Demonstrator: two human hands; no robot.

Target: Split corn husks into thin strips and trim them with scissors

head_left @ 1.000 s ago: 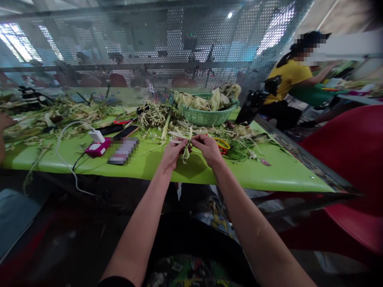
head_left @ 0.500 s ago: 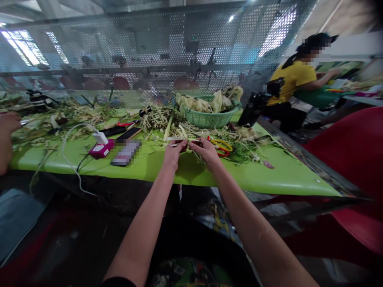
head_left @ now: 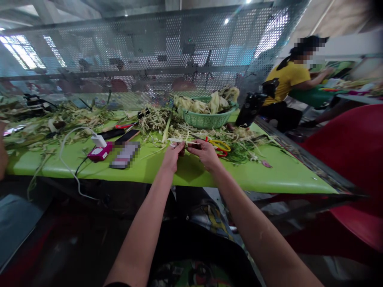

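My left hand (head_left: 172, 156) and my right hand (head_left: 206, 154) are close together over the green table (head_left: 278, 175), both pinched on a pale strip of dried leaf (head_left: 183, 141) stretched between them. Just beyond my fingers lies a heap of dried leaf strips (head_left: 167, 119). Yellow-handled scissors (head_left: 220, 145) lie right of my right hand. A green basket (head_left: 208, 118) filled with husks stands behind the heap.
A pink power bank (head_left: 98, 153) with a white cable, phones (head_left: 127, 136) and red scissors (head_left: 123, 126) lie to the left. A perforated metal screen (head_left: 149, 52) backs the table. A person in yellow (head_left: 287, 79) works at the right; a red chair (head_left: 353, 159) stands near.
My hands have drawn the leaf strip out flat between them; one second ago a loose end hung down from my fingers. The view has shifted slightly.
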